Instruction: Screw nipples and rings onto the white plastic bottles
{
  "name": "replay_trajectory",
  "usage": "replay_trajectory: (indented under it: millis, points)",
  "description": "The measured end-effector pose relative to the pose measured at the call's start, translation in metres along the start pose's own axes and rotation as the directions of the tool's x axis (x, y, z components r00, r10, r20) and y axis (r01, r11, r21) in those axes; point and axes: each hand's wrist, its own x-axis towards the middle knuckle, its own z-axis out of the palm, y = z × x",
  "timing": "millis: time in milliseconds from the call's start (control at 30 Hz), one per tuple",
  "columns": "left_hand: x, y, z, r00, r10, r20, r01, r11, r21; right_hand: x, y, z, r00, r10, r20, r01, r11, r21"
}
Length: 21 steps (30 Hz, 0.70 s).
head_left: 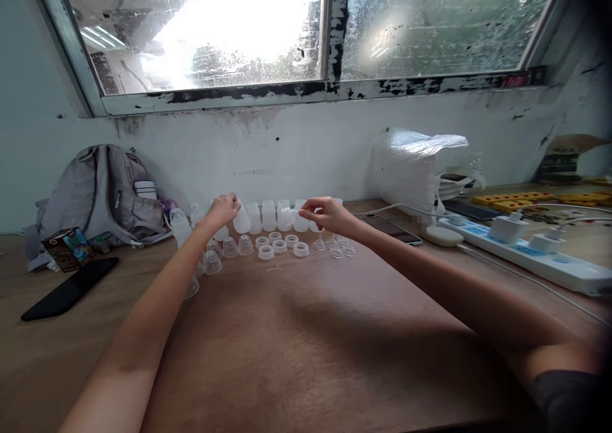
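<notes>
Your left hand and right hand sit among the little bottles. Rings and clear caps crowd the table just below your fingers. Nearer to you the table is wide open. A bag blocks the left, a power strip the right.

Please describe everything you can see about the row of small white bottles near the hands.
The row of white bottles stands upright along the far part of the wooden table, close to the wall. They look like translucent plastic, with narrow open necks and no caps. The left hand touches the bottle at the row's left end; the right hand reaches its right end, pinching something small. White rings and clear domes lie just in front.
</notes>
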Motion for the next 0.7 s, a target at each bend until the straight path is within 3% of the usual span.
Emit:
replay_trajectory:
  millis: [67, 133, 200, 267, 367, 600, 700]
  points:
    - [0.0, 0.003, -0.015, 1.0, -0.012, -0.017, 0.011, 0.996, -0.09, -0.001, -0.002, -0.002, 1.0, -0.001, -0.008, 0.001, 1.0, 0.024]
    - [-0.002, 0.009, -0.028, 0.999, -0.001, -0.049, -0.013, 0.956, -0.292, -0.001, -0.003, -0.002, 1.0, -0.005, -0.019, 0.006, 0.998, 0.062]
    - [-0.006, 0.016, -0.037, 0.997, 0.027, -0.076, -0.064, 0.842, -0.536, -0.001, -0.005, -0.003, 0.999, -0.011, -0.034, 0.015, 0.994, 0.105]
    - [-0.01, 0.024, -0.041, 0.994, 0.071, -0.078, -0.105, 0.737, -0.668, -0.001, -0.006, -0.003, 0.998, -0.022, -0.056, 0.03, 0.99, 0.14]
    - [-0.015, 0.038, -0.041, 0.984, 0.176, 0.011, -0.128, 0.754, -0.645, -0.002, -0.009, -0.004, 0.995, -0.038, -0.09, 0.052, 0.985, 0.163]
    - [-0.029, 0.07, -0.039, 0.913, 0.374, 0.165, -0.195, 0.753, -0.628, -0.006, -0.019, -0.005, 0.986, -0.063, -0.151, 0.076, 0.994, 0.084]
    - [-0.034, 0.081, -0.04, 0.885, 0.435, 0.165, -0.26, 0.756, -0.6, -0.008, -0.023, -0.005, 0.975, -0.099, -0.199, 0.101, 0.995, 0.001]
